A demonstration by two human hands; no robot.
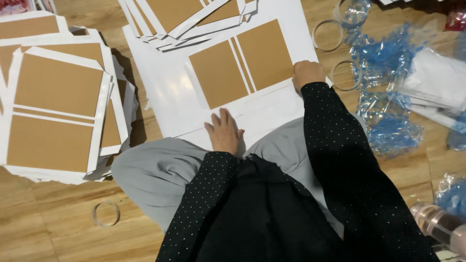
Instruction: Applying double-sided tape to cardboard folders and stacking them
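The left hand lies flat, fingers spread, on the white sheet — not gripping. The right hand is curled shut, pressing the sheet's edge (nothing shows inside it). The brown panels sit at 12 o'clock from the left hand, at 9 o'clock from the right — just beside it.

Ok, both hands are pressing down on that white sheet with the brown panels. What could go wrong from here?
The left hand sits on the near edge of the white sheet and the right hand on its right edge, so uneven pressure could crease it crookedly. The loose sheets overlapping its far edge may get dragged along. The clear tape rings and blue plastic wrap lie beside the right hand and could be knocked.
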